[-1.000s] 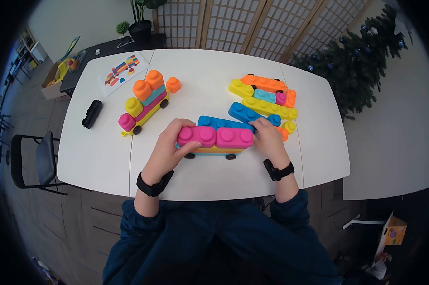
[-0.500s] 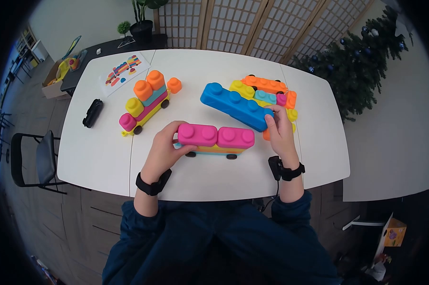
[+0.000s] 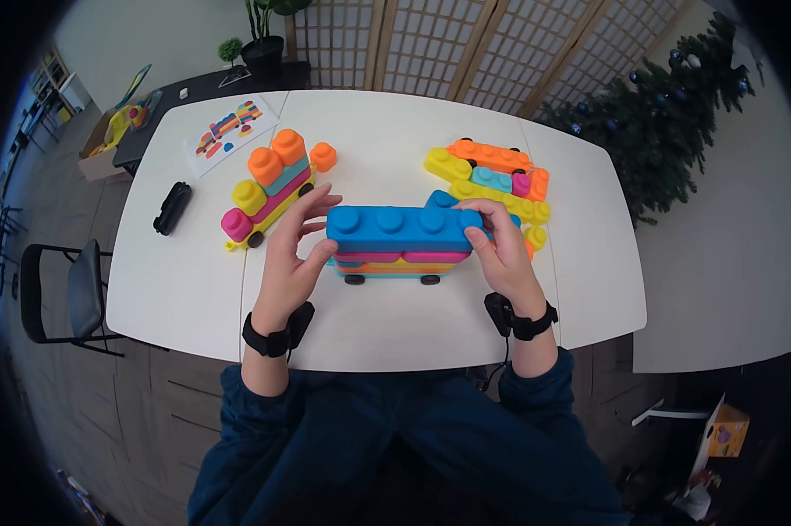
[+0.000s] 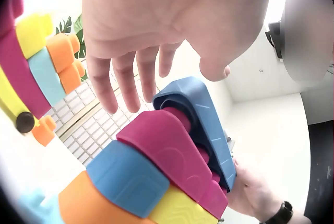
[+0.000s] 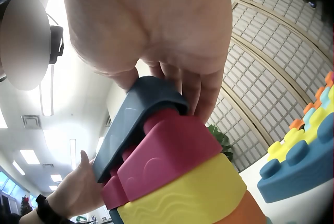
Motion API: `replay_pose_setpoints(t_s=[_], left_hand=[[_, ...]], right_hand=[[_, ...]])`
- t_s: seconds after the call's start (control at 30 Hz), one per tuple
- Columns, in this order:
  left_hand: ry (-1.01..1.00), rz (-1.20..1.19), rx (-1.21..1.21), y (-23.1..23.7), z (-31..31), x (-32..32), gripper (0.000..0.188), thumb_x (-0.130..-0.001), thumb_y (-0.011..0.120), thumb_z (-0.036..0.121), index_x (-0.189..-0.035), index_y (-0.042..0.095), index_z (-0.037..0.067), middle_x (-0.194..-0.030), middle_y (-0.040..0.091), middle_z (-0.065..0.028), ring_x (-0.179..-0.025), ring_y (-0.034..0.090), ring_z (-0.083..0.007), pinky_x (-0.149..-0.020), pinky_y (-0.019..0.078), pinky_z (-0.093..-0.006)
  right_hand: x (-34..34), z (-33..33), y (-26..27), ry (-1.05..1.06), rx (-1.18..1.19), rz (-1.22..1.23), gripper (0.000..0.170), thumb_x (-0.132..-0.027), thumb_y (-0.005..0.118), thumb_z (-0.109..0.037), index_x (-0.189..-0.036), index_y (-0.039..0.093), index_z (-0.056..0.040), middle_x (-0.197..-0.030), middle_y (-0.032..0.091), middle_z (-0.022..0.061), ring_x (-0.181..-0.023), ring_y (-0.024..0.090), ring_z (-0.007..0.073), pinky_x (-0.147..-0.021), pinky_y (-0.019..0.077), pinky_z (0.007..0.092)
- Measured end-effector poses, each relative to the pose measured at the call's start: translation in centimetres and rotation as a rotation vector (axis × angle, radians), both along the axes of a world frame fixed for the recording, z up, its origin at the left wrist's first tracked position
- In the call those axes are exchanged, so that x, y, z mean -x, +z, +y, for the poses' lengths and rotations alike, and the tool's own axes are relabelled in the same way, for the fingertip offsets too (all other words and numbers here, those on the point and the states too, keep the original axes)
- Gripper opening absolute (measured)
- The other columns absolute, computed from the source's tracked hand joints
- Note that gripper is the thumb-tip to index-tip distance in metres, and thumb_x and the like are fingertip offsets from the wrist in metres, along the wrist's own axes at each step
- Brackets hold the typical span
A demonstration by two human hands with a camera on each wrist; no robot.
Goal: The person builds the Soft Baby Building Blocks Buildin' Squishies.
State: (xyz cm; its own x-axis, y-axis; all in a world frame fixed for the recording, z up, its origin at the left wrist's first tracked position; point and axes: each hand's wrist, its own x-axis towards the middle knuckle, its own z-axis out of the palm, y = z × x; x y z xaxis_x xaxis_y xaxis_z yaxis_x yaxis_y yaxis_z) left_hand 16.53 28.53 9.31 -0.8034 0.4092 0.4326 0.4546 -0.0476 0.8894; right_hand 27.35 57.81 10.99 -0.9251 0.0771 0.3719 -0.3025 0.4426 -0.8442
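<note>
A long blue building block (image 3: 400, 232) lies over two pink blocks (image 5: 164, 153) at the top of a wheeled block stack. Pink studs show in the gap beneath it in both wrist views. My right hand (image 3: 511, 267) pinches the blue block's right end between thumb and fingers. At the other end my left hand (image 3: 286, 272) is spread, its fingers extended and the thumb near the block's corner. Below the pink blocks come a yellow block (image 5: 182, 195), a shorter blue block (image 4: 128, 177) and an orange layer (image 4: 88, 200), over black wheels (image 3: 354, 280).
Another wheeled block car (image 3: 277, 206) stands left, beside a loose orange block (image 3: 323, 157). Several yellow, teal and orange blocks (image 3: 500, 200) lie at the right, with an orange wheeled base (image 3: 490, 155). A picture sheet (image 3: 230, 136) and black case (image 3: 173, 209) lie far left.
My right hand has picked up the long blue block from behind the stack and brought it over the pink blocks. My left hand has let go of the pink block and opened.
</note>
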Motion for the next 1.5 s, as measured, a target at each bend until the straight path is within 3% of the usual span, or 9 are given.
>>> replay_pose_setpoints(t_s=[0.17, 0.27, 0.77, 1.0, 1.07, 1.2, 1.3, 1.4, 1.5], left_hand=[[-0.009, -0.014, 0.092, 0.4, 0.4, -0.3, 0.037, -0.098, 0.071, 0.017, -0.132, 0.065, 0.005, -0.126, 0.069, -0.0116, -0.114, 0.067, -0.0226, -0.095, 0.0546, -0.0341], [-0.003, -0.002, 0.096, 0.4, 0.5, -0.5, 0.031, -0.098, 0.071, 0.016, -0.127, 0.067, 0.004, -0.125, 0.07, -0.0114, -0.113, 0.068, -0.0222, -0.093, 0.0559, -0.0335], [0.0, 0.025, 0.156, 0.4, 0.7, -0.7, 0.032, -0.098, 0.071, 0.016, -0.127, 0.065, 0.004, -0.125, 0.071, -0.0122, -0.111, 0.07, -0.0242, -0.094, 0.0564, -0.0359], [-0.032, 0.049, 0.248, 3.2, 2.2, 4.0, 0.033, -0.102, 0.064, 0.015, -0.132, 0.063, 0.001, -0.128, 0.069, -0.0132, -0.115, 0.067, -0.0258, -0.099, 0.0537, -0.0365], [0.124, 0.379, 0.566, 2.8, 4.5, 7.4, 0.033, -0.1, 0.065, 0.015, -0.129, 0.064, -0.001, -0.126, 0.069, -0.016, -0.113, 0.069, -0.0318, -0.097, 0.0547, -0.0388], [0.133, 0.585, 1.196, 0.5, 9.0, 13.0, 0.024, -0.096, 0.066, 0.012, -0.116, 0.066, -0.001, -0.111, 0.069, -0.0218, -0.103, 0.069, -0.0377, -0.092, 0.0562, -0.044], [0.287, 0.697, 1.274, -4.4, 10.6, 17.1, 0.018, -0.09, 0.065, 0.01, -0.105, 0.073, 0.002, -0.106, 0.069, -0.0197, -0.093, 0.071, -0.0338, -0.077, 0.0598, -0.0423], [0.348, 0.508, 1.481, -4.6, 11.4, 17.2, 0.012, -0.09, 0.063, 0.007, -0.096, 0.072, 0.002, -0.103, 0.07, -0.0196, -0.096, 0.071, -0.033, -0.08, 0.0593, -0.043], [0.364, 0.612, 1.485, -5.1, 11.1, 17.1, 0.011, -0.089, 0.063, 0.007, -0.087, 0.073, 0.004, -0.097, 0.071, -0.0172, -0.09, 0.071, -0.0321, -0.075, 0.0594, -0.0408]], right_hand=[[0.1, 0.2, -0.1, 0.024, 0.001, 0.005, 0.03, -0.104, 0.063, -0.017, -0.129, 0.057, -0.0014, -0.123, 0.066, 0.0126, -0.112, 0.065, 0.0219, -0.103, 0.0497, 0.0352], [-0.3, 0.0, -0.4, 0.029, 0.062, -0.008, 0.031, -0.102, 0.067, -0.015, -0.128, 0.058, -0.0015, -0.123, 0.067, 0.0117, -0.112, 0.066, 0.0208, -0.104, 0.0501, 0.0354], [-1.0, 0.0, -2.5, -0.064, 0.102, -0.024, 0.034, -0.098, 0.07, -0.012, -0.129, 0.058, -0.0046, -0.121, 0.065, 0.0084, -0.107, 0.065, 0.0173, -0.101, 0.051, 0.034], [-1.4, 1.1, -2.8, -0.085, 0.091, -0.022, 0.034, -0.099, 0.07, -0.013, -0.129, 0.057, -0.0052, -0.123, 0.064, 0.0068, -0.111, 0.063, 0.0165, -0.1, 0.0501, 0.033], [-1.5, 1.1, -2.8, -0.088, 0.093, -0.019, 0.034, -0.099, 0.07, -0.013, -0.13, 0.057, -0.0053, -0.124, 0.064, 0.0067, -0.111, 0.063, 0.0165, -0.1, 0.0501, 0.0328], [-1.4, 0.9, -3.1, -0.09, 0.122, -0.012, 0.034, -0.099, 0.07, -0.014, -0.13, 0.057, -0.0053, -0.123, 0.064, 0.0068, -0.108, 0.063, 0.0163, -0.098, 0.0502, 0.0321], [-1.4, 0.8, -3.1, -0.088, 0.132, -0.009, 0.034, -0.099, 0.07, -0.015, -0.13, 0.058, -0.0052, -0.122, 0.064, 0.0071, -0.106, 0.063, 0.0164, -0.098, 0.0502, 0.0316], [-1.5, 0.7, -3.1, -0.083, 0.144, -0.006, 0.034, -0.1, 0.07, -0.015, -0.13, 0.058, -0.0051, -0.123, 0.064, 0.0076, -0.105, 0.063, 0.0166, -0.097, 0.0503, 0.0315], [-1.5, 0.7, -3.0, -0.078, 0.129, 0.004, 0.035, -0.1, 0.07, -0.016, -0.13, 0.058, -0.0051, -0.124, 0.064, 0.0081, -0.105, 0.064, 0.017, -0.097, 0.0503, 0.0317]])
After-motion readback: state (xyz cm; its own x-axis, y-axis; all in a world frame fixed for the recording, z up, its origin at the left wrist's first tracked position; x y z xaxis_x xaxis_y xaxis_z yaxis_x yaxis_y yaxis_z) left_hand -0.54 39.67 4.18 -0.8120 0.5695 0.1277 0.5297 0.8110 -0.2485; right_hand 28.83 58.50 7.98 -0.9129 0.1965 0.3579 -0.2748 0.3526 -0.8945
